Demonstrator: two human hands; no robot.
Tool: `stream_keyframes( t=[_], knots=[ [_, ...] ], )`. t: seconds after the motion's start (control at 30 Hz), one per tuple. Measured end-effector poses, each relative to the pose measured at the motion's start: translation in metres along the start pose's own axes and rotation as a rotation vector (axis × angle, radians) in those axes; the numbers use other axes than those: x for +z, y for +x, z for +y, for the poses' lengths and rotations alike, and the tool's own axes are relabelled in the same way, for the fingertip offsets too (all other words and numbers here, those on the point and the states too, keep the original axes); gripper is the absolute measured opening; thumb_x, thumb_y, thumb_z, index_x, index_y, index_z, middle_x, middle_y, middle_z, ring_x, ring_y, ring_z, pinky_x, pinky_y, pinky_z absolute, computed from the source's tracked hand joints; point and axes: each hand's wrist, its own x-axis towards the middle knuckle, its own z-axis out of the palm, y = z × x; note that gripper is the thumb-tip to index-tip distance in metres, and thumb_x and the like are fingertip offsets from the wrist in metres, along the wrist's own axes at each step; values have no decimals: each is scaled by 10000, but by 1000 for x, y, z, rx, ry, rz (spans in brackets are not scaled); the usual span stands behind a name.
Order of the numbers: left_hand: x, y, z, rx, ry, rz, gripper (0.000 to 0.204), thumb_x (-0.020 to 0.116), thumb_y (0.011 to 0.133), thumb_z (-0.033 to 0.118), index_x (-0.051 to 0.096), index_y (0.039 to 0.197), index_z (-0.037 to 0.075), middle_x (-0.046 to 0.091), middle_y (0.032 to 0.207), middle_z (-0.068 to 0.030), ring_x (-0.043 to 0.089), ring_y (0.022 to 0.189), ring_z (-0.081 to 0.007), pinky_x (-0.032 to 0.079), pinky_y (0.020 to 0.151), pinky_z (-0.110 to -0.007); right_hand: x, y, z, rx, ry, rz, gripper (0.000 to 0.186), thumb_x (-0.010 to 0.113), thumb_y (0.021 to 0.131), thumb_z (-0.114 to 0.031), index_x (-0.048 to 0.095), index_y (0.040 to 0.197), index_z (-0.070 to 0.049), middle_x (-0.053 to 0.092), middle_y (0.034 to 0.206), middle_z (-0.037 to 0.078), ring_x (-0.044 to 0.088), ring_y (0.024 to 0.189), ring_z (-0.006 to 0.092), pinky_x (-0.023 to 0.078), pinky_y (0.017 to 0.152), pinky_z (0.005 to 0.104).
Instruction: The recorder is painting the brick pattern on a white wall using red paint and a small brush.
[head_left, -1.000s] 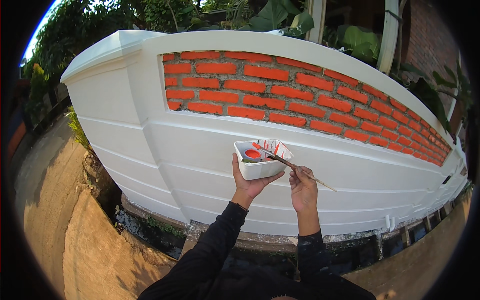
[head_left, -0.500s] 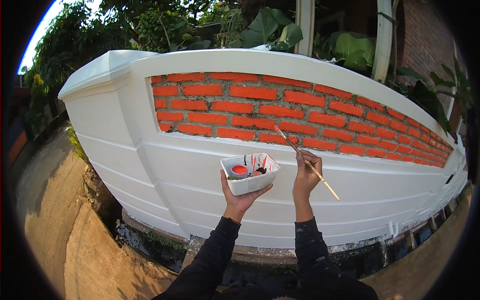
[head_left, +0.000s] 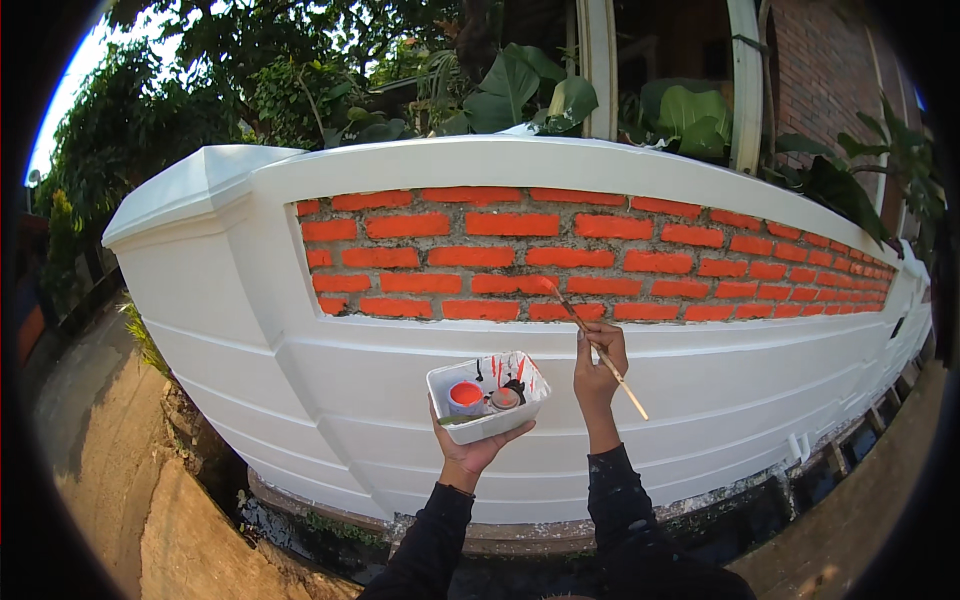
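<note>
My left hand [head_left: 470, 458] supports a white plastic tub [head_left: 490, 428] from below, its fingers wrapped round the base. Inside the tub sit a small cup of orange-red paint [head_left: 466, 396] and a second round container [head_left: 505, 398]; red and black smears streak the inner wall. In my right hand [head_left: 599, 362] is a long thin paintbrush [head_left: 610, 368], pinched partway along its wooden handle. The orange-tipped bristles meet the right end of an orange brick [head_left: 510, 284] in the panel. Grey mortar lines separate the painted bricks.
A white wall [head_left: 440, 350] frames the brick panel, with a capped corner pillar [head_left: 215, 190] at the left. Large-leaved plants [head_left: 505, 95] and posts [head_left: 598, 70] rise behind it. Below runs a dark drain ditch [head_left: 340, 540], beside a dirt path [head_left: 190, 530].
The view has tilted up, so the wall sits lower. My right hand has brought the brush tip onto the brick's end. The tub is tipped more, showing its inside.
</note>
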Motion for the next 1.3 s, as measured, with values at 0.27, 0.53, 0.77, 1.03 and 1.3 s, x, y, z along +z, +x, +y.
stream_keyframes(
  t=[0.27,0.53,0.77,1.03,1.3],
  knots=[
    [-1,-9,19,-22,-31,12,930,466,929,751,329,1623,147,374,1641,-224,373,1455,-579,310,1128,-818,26,-14,-25,-158,-145,-60,198,738,870,102,593,936,-15,653,1000,153,712,909,280,598,790,359],
    [-15,-23,34,35,116,55,930,468,928,751,321,1630,158,367,1650,-219,361,1467,-578,292,1128,-827,24,-14,-36,-155,-218,6,211,728,849,141,587,932,6,627,985,166,704,908,305,606,764,369],
    [-14,-31,31,8,-50,45,941,466,926,758,314,1636,160,353,1654,-234,349,1464,-597,287,1123,-834,43,-15,-43,-200,-120,-120,224,747,835,137,614,942,-7,634,1003,169,709,900,300,589,715,359],
    [-14,-39,35,22,-9,23,949,464,931,755,299,1643,149,341,1657,-245,346,1462,-605,289,1123,-835,58,-15,-41,-233,-111,-146,231,731,832,152,620,959,-7,624,975,166,700,869,307,579,688,367],
    [-10,-44,39,38,-43,31,939,457,942,745,296,1641,138,349,1652,-247,356,1457,-606,294,1120,-835,49,-6,-32,-125,-158,-67,210,719,847,151,592,946,17,613,982,182,704,904,316,590,734,369]
  ],
)
